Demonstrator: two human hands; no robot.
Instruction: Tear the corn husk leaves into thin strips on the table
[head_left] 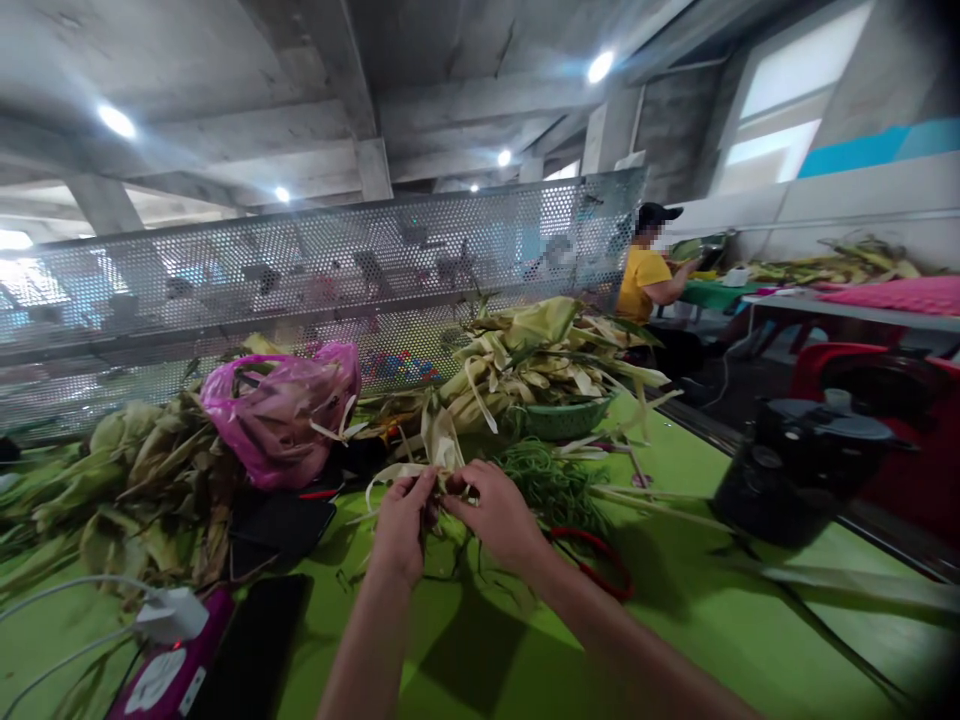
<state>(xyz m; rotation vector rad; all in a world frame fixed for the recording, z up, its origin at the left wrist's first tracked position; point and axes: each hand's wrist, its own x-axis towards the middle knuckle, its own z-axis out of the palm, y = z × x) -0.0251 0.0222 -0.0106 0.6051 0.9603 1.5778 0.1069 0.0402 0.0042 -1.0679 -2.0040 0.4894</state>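
Pale dried corn husk strips [441, 437] rise from between my two hands, above the green table [480, 640]. My left hand [407, 515] pinches the husk from the left, thumb and fingers pressed together. From the other side, my right hand [491, 510] closes its fingertips on the same husk. The exact grip point is partly hidden by the fingers. A tangle of green string-like strands [559, 480] lies just right of my right hand, with red-handled scissors [600, 560] beside it, their blades not visible.
Husks heap over a green basket [562, 418] behind my hands. On the left are a pink plastic bag [281, 415], a husk pile [150, 460], a black phone [251, 650] and a purple power strip [176, 660]. A black canister [799, 475] stands right. A person in yellow [646, 275] works beyond.
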